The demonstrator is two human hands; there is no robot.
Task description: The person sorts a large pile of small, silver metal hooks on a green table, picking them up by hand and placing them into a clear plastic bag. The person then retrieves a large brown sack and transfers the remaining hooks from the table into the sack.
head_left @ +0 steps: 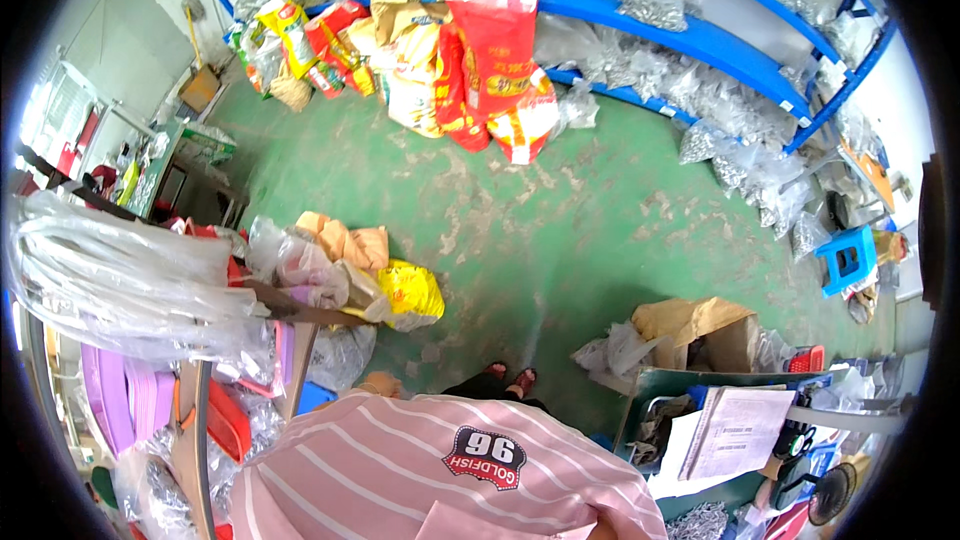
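A small part of my left hand shows just past the edge of my pink striped shirt. Its fingers are too small and hidden to make out, and I see nothing held in it. Nearest to it are a clear plastic bag and a yellow bag on the left. My right hand is not visible. Below the shirt, my feet in reddish shoes stand on the green floor.
Blue shelves with clear bags of metal parts line the far wall. Red and white sacks stand before them. On the left is a rack draped with clear plastic. A bench with papers, a cardboard box and a blue stool are right.
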